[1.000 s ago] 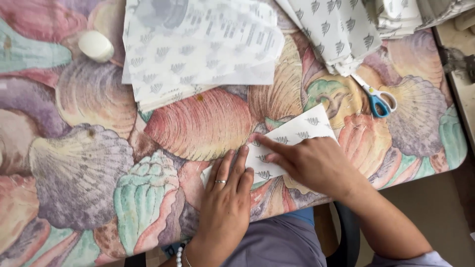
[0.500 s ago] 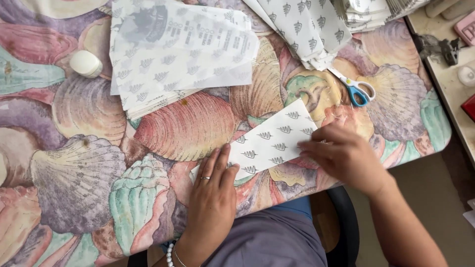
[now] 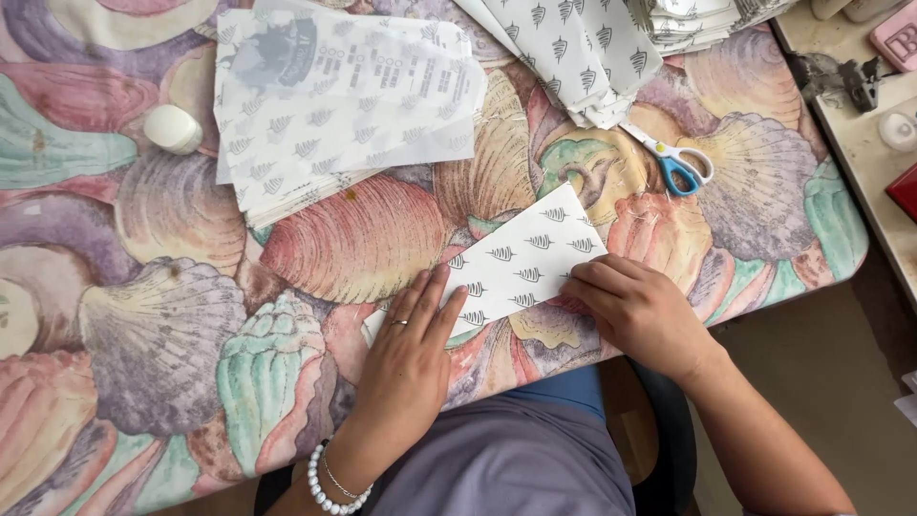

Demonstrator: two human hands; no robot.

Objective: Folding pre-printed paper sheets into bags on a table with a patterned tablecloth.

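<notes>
Both hands, left and right, press flat on the patterned fabric piece between them.

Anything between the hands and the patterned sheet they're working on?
Nothing visible. The left hand lies flat on the sheet's lower left part, and the right hand presses its lower right edge. The scissors lie apart, above it.

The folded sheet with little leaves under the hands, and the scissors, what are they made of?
The folded sheet looks like thin matte paper: it lies flat with a crisp straight edge under the left hand and right hand. The scissors seem to have shiny metal blades and glossy blue and white plastic handles.
</notes>
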